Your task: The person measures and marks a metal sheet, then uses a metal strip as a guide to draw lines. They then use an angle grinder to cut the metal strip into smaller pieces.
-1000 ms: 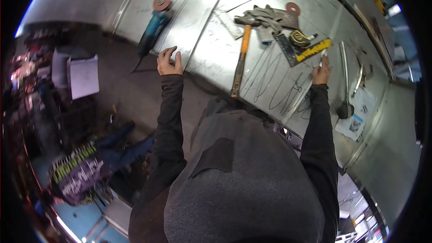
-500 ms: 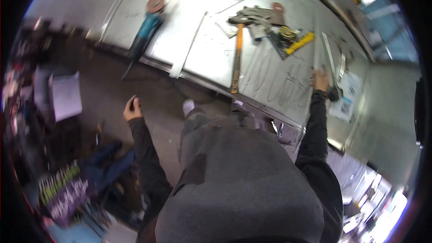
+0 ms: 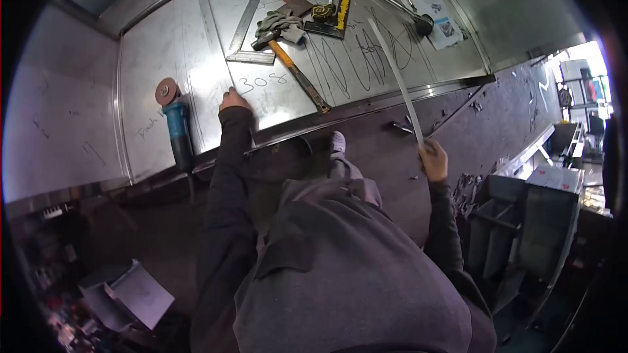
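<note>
My right hand [image 3: 434,159] is closed around the lower end of a long thin metal strip [image 3: 400,85], which slants up and left over the metal table [image 3: 154,59]. My left hand [image 3: 234,99] rests at the table's front part with its fingers curled; what they grip is hidden. Near it lie a square with a steel blade [image 3: 245,26] and a hammer [image 3: 297,77] with an orange handle. A teal angle grinder [image 3: 176,124] lies left of my left hand. Grey gloves [image 3: 280,23] touch the hammer's head.
Farther back are a yellow tape measure [image 3: 322,11], a yellow-and-black square [image 3: 343,10], a metal rod tool [image 3: 392,1] and a paper sheet [image 3: 437,19]. A grey metal cabinet [image 3: 549,202] stands at right. Folded sheet metal [image 3: 142,294] is at lower left.
The view has turned. My left hand has come from over the floor to the table. My right hand has moved from the table to beyond its front edge, with the strip in it.
</note>
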Demonstrator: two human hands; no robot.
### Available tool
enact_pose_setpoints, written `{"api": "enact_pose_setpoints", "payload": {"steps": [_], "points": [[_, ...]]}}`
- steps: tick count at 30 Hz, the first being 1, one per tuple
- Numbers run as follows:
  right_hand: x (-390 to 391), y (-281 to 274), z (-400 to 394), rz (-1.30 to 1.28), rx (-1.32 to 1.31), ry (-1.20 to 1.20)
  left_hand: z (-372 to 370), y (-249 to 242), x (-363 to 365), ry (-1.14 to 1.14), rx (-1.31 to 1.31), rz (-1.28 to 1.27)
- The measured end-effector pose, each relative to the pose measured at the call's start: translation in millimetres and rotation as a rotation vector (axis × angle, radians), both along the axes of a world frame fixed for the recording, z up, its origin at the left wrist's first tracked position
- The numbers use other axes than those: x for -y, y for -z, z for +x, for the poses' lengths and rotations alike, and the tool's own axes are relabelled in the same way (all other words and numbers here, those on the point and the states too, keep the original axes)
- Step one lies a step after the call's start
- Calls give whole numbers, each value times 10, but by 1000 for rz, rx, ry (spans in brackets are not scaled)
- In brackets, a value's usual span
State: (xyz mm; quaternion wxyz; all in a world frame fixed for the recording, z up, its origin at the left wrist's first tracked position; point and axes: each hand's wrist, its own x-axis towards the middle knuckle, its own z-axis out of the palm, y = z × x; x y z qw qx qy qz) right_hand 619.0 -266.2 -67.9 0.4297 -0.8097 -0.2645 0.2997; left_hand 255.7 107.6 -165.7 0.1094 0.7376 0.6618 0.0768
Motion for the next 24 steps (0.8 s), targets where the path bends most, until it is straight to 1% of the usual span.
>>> {"api": "enact_pose_setpoints", "payload": {"steps": [2, 3, 5, 7, 8, 9, 10, 11, 13, 14, 15, 17, 18, 19, 20, 21, 22, 23, 24], "points": [[274, 75, -65, 21, 1, 25, 113, -42, -109, 29, 30, 3], [401, 80, -138, -6, -6, 69, 160, -39, -81, 40, 64, -19], [554, 141, -201, -38, -27, 126, 426, -5, 61, 42, 122, 37], [552, 250, -156, -55, -13, 156, 632, -24, 128, 109, 294, -31], [499, 276, -96, -52, -23, 164, 765, -21, 123, 119, 347, -51], [422, 309, -21, -41, 22, 153, 878, -16, 113, 127, 399, -72], [348, 331, 41, -29, 68, 141, 958, -20, 77, 149, 336, -81], [244, 315, 125, -25, 58, 142, 1008, -50, 21, 150, 326, -78], [12, 245, 310, 36, 65, 148, 1082, -142, -92, 157, 62, -143], [-92, 207, 414, 47, 56, 156, 1180, -562, -66, 180, -57, -166], [-182, 172, 523, 56, 89, 134, 1235, -668, -163, 198, -117, -120], [-313, 235, 730, 61, 104, 115, 1507, -848, -448, 305, -57, 9], [-362, 303, 838, 95, 167, 84, 1745, -962, -580, 374, 97, 107], [-416, 362, 934, 130, 231, 55, 2023, -1082, -723, 432, 102, 128], [-479, 372, 978, 129, 218, 65, 2313, -1112, -879, 438, 119, 149], [-547, 337, 975, 117, 274, 16, 2625, -1112, -1035, 459, 148, 175], [-614, 283, 1037, 106, 356, -12, 2867, -953, -1296, 491, 58, 176], [-633, 300, 1067, 89, 311, -11, 3055, -785, -1472, 543, 49, 317], [-636, 303, 1057, 70, 274, 3, 3188, -634, -1567, 522, 4, 375]]}}
